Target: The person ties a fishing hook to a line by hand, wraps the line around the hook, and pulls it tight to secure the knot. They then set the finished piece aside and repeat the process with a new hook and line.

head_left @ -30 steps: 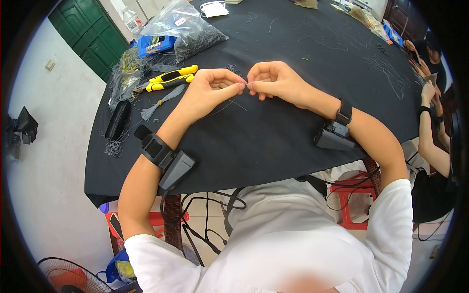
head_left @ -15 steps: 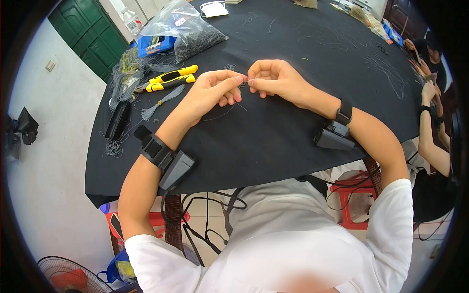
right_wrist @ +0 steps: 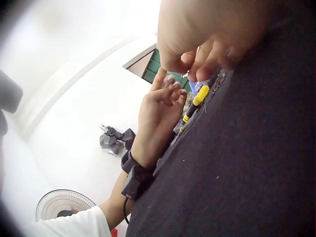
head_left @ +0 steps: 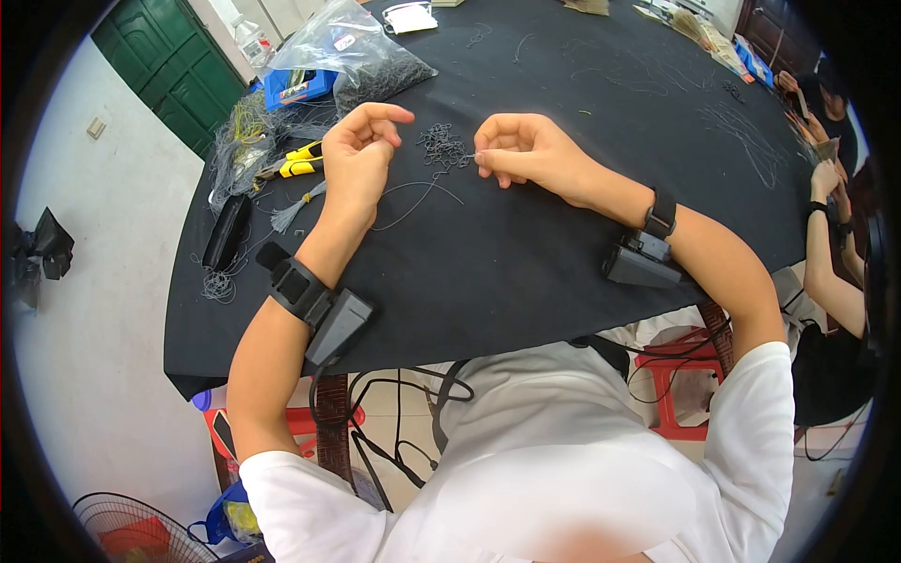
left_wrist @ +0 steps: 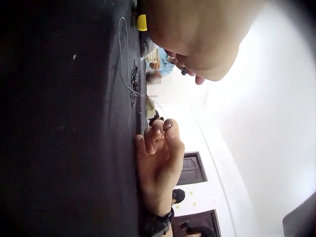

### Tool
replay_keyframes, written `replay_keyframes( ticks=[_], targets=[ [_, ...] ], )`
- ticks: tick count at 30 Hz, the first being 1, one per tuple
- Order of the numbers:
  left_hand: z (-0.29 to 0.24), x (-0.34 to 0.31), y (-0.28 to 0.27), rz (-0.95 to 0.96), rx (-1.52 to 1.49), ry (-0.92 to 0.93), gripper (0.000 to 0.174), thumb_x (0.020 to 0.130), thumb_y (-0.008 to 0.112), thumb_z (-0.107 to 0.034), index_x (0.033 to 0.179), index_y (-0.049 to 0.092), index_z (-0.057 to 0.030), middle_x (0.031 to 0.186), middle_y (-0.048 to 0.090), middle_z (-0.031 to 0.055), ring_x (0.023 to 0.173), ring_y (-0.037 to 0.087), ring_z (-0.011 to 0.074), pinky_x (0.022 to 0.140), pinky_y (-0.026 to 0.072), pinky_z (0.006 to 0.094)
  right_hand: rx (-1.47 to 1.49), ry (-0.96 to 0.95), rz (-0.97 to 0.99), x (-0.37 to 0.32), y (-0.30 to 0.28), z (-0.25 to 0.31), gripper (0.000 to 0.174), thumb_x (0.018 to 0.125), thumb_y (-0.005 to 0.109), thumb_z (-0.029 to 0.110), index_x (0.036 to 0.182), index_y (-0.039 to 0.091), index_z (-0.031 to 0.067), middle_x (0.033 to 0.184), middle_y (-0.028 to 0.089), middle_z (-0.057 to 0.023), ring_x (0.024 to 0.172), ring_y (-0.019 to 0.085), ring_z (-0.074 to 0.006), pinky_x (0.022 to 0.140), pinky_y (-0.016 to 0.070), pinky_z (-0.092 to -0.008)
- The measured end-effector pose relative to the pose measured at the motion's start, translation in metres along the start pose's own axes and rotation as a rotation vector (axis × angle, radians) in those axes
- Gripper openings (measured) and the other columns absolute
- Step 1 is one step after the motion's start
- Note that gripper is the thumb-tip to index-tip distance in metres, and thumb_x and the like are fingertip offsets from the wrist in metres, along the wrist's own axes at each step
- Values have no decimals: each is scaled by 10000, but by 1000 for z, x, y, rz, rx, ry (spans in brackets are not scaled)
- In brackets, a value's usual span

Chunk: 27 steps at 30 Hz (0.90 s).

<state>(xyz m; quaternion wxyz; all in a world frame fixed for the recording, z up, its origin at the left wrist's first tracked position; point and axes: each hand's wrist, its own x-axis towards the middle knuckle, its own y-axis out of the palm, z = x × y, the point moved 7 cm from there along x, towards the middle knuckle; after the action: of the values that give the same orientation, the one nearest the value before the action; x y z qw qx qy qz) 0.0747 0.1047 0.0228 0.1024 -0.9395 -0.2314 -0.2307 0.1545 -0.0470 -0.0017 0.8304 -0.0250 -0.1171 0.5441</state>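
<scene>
My right hand point(head_left: 526, 150) pinches a thin grey line point(left_wrist: 157, 103) between thumb and index finger, above the dark tablecloth point(head_left: 469, 300). In the left wrist view the line runs from those fingertips down to a loop on the cloth. Beside the right fingertips lies a heap of small dark metal pieces point(head_left: 443, 147). My left hand point(head_left: 357, 164) is raised left of the heap, its index finger stretched forward. A small dark piece point(left_wrist: 184, 71) shows at its other fingers in the left wrist view. The left hand partly covers yellow-and-black pliers point(head_left: 302, 159).
At the back left stand a clear bag of dark pieces point(head_left: 380, 80), a blue box point(head_left: 291, 89) and a bottle point(head_left: 251, 39). Tangled lines point(head_left: 239, 141) and a black case point(head_left: 228, 233) lie at the left. Another person point(head_left: 831, 225) works at the far right.
My left hand has parted from the right hand and moved left, uncovering the heap and covering part of the pliers. The right hand has stayed nearly in place, fingertips pinched.
</scene>
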Motion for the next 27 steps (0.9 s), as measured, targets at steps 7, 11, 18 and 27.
replay_keyframes(
  ticks=[7, 11, 18, 27],
  targets=[
    [-10, -5, 15, 124, -34, -79, 290, 534, 342, 101, 685, 574, 14, 544, 517, 21, 436, 363, 29, 410, 234, 165, 4, 1, -1, -1, 0, 2, 110, 823, 544, 166, 876, 549, 69, 755, 585, -9, 603, 495, -42, 535, 349, -164],
    [-5, -4, 18, 186, -34, -92, 280, 543, 338, 100, 669, 575, 20, 528, 519, 25, 410, 360, 32, 406, 246, 167, 14, 1, -1, 0, 0, 1, 114, 824, 544, 167, 877, 548, 66, 756, 585, -13, 603, 496, -43, 531, 346, -162],
    [-16, -5, 24, 93, -43, -71, 203, 721, 459, -78, 781, 629, 14, 697, 618, 58, 715, 498, 77, 634, 345, 195, -3, 2, -3, -1, -1, 1, 118, 823, 546, 174, 873, 546, 66, 756, 586, -13, 603, 495, -42, 530, 348, -162],
    [-8, -2, 14, 121, 111, -28, 354, 823, 448, -172, 615, 638, 41, 813, 655, 110, 749, 518, 112, 782, 371, 258, -16, 18, 1, -1, 0, 1, 120, 819, 550, 180, 868, 544, 71, 751, 587, -8, 604, 498, -43, 530, 349, -163]
  ],
)
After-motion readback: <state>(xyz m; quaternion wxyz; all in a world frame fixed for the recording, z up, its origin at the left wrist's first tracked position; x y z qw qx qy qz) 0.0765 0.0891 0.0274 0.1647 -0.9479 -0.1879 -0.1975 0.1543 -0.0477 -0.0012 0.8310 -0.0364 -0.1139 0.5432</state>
